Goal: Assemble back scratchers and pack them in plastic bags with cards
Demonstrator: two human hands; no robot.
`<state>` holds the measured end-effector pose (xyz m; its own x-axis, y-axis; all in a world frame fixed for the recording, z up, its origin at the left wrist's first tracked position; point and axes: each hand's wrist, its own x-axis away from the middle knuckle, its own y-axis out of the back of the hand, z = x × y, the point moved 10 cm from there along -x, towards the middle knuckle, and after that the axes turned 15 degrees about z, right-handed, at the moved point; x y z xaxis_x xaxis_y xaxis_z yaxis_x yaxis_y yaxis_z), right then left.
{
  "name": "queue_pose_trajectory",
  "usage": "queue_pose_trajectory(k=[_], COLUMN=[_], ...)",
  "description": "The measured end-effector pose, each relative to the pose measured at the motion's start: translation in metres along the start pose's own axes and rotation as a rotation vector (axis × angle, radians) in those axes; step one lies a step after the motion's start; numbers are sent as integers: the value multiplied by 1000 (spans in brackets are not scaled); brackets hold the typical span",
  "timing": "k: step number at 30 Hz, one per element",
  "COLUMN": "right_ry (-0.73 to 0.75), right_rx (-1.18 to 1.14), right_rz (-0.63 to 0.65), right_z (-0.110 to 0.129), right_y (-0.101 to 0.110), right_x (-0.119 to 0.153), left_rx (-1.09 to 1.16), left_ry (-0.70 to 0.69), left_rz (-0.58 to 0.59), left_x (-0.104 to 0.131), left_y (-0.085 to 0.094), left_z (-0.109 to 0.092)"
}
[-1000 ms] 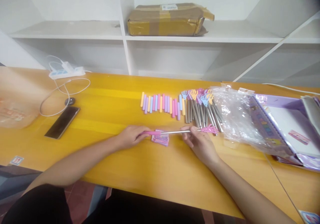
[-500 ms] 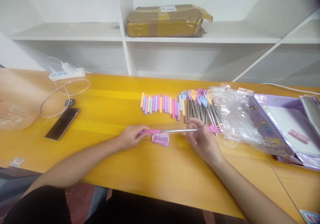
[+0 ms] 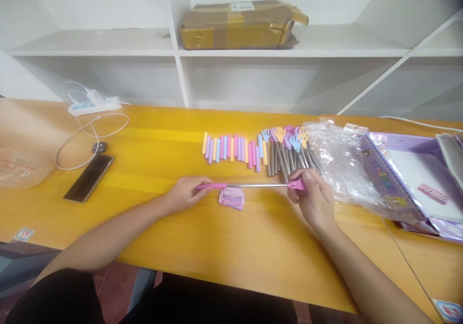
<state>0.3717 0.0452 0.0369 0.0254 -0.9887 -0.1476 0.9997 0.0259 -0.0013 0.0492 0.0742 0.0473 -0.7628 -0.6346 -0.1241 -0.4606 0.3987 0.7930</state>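
Note:
A back scratcher point(image 3: 249, 185) with a pink handle, a metal rod and a pink claw head stretches level between my two hands. My left hand point(image 3: 184, 192) is closed around the handle's end. My right hand point(image 3: 314, 196) grips the claw head, partly covering it. Under the rod lies a small stack of pink and purple cards point(image 3: 232, 199). Beyond it sits a row of pastel handle tubes point(image 3: 231, 149) in pink, purple, blue and yellow. Behind my right hand is a pile of metal rods with claw heads point(image 3: 289, 150).
A clear plastic bag point(image 3: 342, 162) lies right of the pile, beside an open purple box point(image 3: 401, 184). On the left are a phone point(image 3: 88, 178), a power strip point(image 3: 94, 106) and a white cable. A taped carton point(image 3: 240, 27) rests on the white shelf behind the table.
My right hand has moved right along the rod and closed on the pink claw head, which stuck out past the fingers before. The left hand still grips the handle.

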Motion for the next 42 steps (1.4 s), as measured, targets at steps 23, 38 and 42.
queue_pose_trajectory(k=[23,38,42], right_ry=[2,16,11], right_rx=[236,75,67], right_rz=[431,478,488], right_z=[-3,-2,-1], right_y=[-61,-102,-108], right_x=[13,42,43], left_rx=[-280,-293,-300], left_ry=[-262,-311,-285], left_rz=[-62,-80,-53], left_x=[11,21,20], left_y=[-4,-13,-18], left_z=[-44,-67,-70])
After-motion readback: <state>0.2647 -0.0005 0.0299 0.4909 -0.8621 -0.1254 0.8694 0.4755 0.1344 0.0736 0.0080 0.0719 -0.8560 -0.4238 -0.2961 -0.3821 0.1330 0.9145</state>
